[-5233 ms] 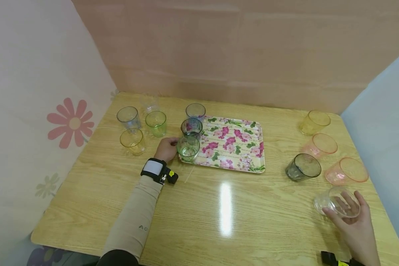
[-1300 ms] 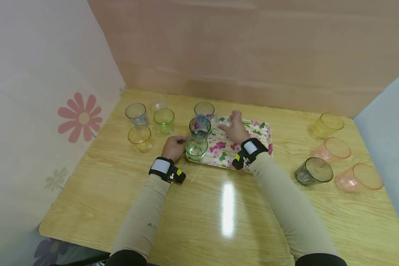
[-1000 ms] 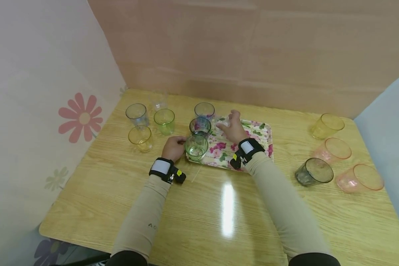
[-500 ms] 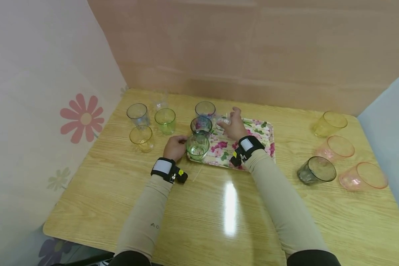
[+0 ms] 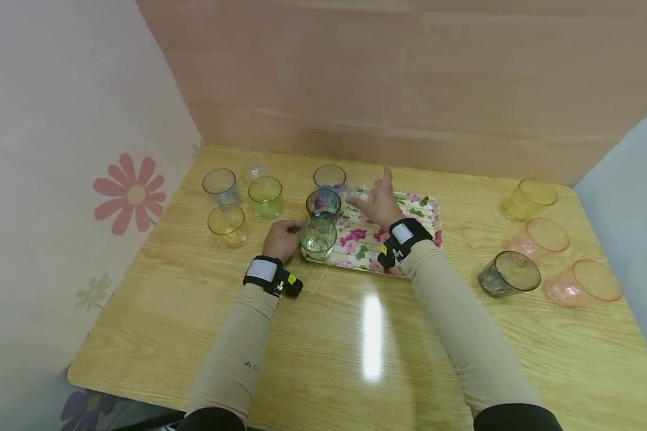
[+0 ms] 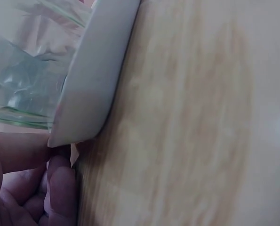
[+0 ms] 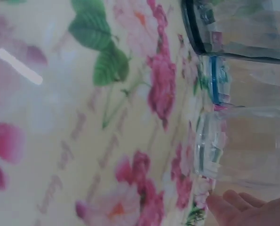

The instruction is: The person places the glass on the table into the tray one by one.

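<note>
My left hand (image 5: 281,240) pinches the near left corner of a floral tray (image 5: 356,254); in the left wrist view the thumb lies over the tray's pale rim (image 6: 95,75) with curled fingers beneath. Just inside that corner stands a green glass (image 5: 318,239). A dark grey glass (image 5: 323,206) and a blue glass (image 5: 330,176) line up behind it along the tray's left side. My right hand (image 5: 380,203) is over the tray's back part, thumb and fingers spread. Beside its fingers, in the right wrist view, a clear glass (image 7: 248,146) stands upright on the tray, next to the blue one.
On the table's left are a blue glass (image 5: 221,187), a yellow glass (image 5: 228,226), a green glass (image 5: 266,197) and a clear glass (image 5: 256,167). At the right stand a yellow glass (image 5: 528,200), two pink glasses, one nearer (image 5: 582,284), and a dark grey glass (image 5: 509,275).
The clear glass has gone from the table's right side to the tray's back left, carried by my right hand, whose fingers have since spread wider. My left hand stays at the tray corner.
</note>
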`<state>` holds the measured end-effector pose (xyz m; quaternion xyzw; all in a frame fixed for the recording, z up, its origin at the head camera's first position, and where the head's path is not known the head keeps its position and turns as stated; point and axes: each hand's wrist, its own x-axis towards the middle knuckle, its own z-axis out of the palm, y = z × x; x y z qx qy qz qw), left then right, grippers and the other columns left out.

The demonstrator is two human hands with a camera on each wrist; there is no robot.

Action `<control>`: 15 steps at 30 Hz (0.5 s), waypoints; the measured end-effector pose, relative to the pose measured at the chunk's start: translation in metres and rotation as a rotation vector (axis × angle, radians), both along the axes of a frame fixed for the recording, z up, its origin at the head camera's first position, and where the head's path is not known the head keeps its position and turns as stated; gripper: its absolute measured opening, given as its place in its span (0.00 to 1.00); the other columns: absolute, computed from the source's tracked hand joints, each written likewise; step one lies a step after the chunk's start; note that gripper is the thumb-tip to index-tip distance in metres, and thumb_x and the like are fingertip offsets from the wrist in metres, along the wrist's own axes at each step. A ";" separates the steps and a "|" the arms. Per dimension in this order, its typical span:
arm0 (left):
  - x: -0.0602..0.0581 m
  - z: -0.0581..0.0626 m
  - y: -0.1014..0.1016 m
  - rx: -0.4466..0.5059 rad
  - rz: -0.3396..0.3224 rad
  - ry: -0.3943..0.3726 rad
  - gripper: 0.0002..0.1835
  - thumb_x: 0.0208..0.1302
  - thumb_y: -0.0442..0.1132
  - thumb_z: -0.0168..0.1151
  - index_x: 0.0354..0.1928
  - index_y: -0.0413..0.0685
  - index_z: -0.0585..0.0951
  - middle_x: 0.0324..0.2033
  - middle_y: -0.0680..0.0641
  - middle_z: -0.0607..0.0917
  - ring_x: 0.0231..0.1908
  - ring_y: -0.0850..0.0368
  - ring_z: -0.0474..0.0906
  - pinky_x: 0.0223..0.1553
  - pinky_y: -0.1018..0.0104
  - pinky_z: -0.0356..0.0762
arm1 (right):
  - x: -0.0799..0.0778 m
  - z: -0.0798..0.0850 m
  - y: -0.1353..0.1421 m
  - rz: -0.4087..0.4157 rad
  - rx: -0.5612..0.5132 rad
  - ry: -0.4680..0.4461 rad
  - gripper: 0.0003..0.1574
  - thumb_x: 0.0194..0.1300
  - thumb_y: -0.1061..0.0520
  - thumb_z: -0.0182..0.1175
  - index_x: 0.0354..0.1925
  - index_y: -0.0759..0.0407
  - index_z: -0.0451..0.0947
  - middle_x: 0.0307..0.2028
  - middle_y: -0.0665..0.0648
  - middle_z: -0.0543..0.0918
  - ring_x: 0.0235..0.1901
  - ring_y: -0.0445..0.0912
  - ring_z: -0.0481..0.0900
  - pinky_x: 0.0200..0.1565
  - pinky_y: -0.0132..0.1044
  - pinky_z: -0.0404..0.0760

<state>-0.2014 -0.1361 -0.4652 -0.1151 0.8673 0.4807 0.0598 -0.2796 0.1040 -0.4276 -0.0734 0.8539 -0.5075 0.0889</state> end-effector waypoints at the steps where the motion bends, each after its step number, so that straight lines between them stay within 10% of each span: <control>1: 0.000 0.000 0.000 0.000 0.003 -0.002 0.17 0.73 0.35 0.55 0.59 0.43 0.84 0.51 0.41 0.85 0.52 0.46 0.79 0.55 0.52 0.75 | 0.000 0.003 0.001 0.003 0.006 0.008 0.71 0.73 0.45 0.63 0.78 0.56 0.14 0.79 0.73 0.37 0.79 0.61 0.42 0.73 0.56 0.56; 15: -0.001 -0.001 0.000 -0.002 -0.001 -0.016 0.17 0.74 0.36 0.55 0.59 0.43 0.84 0.50 0.40 0.85 0.52 0.45 0.79 0.54 0.51 0.75 | 0.048 0.035 0.045 0.113 -0.042 0.072 0.47 0.84 0.43 0.39 0.81 0.56 0.24 0.79 0.69 0.45 0.78 0.59 0.45 0.75 0.53 0.51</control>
